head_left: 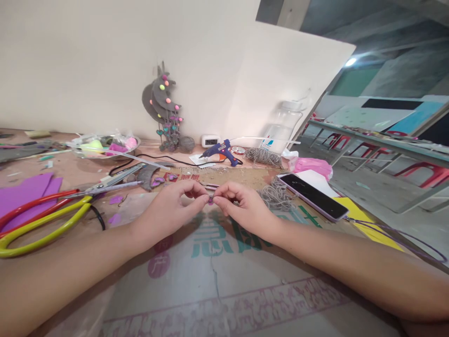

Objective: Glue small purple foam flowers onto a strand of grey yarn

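Over the middle of the table, my left hand and my right hand meet at their fingertips. Between them is a small purple piece with a bit of grey on it, mostly covered by the fingers. Thumb and forefinger of each hand are pinched together on it. A thin dark line runs down below the fingers; I cannot tell whether it is yarn or a crease. Just beyond the right hand lies loose grey yarn. Purple scraps are left of my left hand.
Scissors with red and yellow handles lie at left by purple sheets. Behind stand a bowl, a grey moon ornament, a blue glue gun and a bottle. A phone lies at right.
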{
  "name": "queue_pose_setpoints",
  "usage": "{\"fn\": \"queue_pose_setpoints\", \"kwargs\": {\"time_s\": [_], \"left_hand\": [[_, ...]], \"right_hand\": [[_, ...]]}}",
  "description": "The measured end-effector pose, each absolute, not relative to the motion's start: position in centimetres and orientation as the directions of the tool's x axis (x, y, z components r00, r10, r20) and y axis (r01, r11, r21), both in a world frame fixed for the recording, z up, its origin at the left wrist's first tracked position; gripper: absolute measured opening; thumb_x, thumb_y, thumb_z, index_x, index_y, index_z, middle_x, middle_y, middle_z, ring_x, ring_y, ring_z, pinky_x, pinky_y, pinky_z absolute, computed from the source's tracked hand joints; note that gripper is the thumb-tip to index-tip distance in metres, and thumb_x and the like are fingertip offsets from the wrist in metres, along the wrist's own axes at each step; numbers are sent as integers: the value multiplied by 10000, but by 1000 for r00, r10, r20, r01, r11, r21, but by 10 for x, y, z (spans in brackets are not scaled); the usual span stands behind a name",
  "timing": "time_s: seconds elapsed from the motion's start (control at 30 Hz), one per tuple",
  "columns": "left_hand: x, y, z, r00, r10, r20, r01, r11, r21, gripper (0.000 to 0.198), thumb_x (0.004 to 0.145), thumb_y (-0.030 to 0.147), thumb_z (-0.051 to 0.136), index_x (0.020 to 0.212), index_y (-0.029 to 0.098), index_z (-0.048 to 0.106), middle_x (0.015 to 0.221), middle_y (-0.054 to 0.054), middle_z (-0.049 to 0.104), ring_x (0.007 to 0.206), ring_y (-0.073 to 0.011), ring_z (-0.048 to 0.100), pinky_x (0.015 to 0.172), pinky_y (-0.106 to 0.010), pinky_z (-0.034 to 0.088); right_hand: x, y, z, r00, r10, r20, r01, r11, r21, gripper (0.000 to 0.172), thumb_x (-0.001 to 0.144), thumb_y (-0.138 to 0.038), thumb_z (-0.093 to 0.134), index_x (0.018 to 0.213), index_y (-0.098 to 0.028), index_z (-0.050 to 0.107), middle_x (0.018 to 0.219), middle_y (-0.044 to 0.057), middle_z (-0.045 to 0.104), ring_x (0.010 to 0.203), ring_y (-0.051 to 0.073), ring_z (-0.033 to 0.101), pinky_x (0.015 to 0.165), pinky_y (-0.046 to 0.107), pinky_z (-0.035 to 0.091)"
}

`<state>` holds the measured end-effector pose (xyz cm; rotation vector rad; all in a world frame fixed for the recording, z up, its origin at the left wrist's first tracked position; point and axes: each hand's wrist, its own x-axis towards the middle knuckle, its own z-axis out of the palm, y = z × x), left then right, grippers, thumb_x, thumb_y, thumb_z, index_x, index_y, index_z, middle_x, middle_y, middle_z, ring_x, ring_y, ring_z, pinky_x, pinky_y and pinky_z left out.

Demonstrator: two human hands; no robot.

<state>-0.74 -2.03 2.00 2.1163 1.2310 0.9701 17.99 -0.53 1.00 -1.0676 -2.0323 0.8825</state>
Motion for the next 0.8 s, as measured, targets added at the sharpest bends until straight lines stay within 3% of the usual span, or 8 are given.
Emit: {"fn": "queue_pose_setpoints", "kwargs": {"time_s": [0.27,0.57,0.8], "left_hand": [[-9,-20,16,343,882,322,452,-456,767,276,854,392,471,1007,201,598,977,-28,655,918,-190,598,771,-286,468],[-6,-19,19,332,899,284,492,-422,761,175,822,321,505,821,199,630,828,-1,680,793,-174,614,701,-261,476],[-8,-18,17,342,895,288,460,-427,779,209,834,353,495,828,199,637,845,-8,686,811,-178,616,698,-265,477]], "right_hand": [[180,-5,11,-431,875,222,341,386,-857,145,843,-337,517,818,-194,513,556,-62,466,500,82,417,500,216,341],[181,-4,10,-463,865,192,295,355,-887,175,845,-365,520,842,-190,519,556,-59,464,501,82,419,501,213,347],[182,-3,9,-462,864,199,309,367,-877,181,859,-362,494,865,-185,530,559,-56,469,508,84,428,511,212,351]]}}
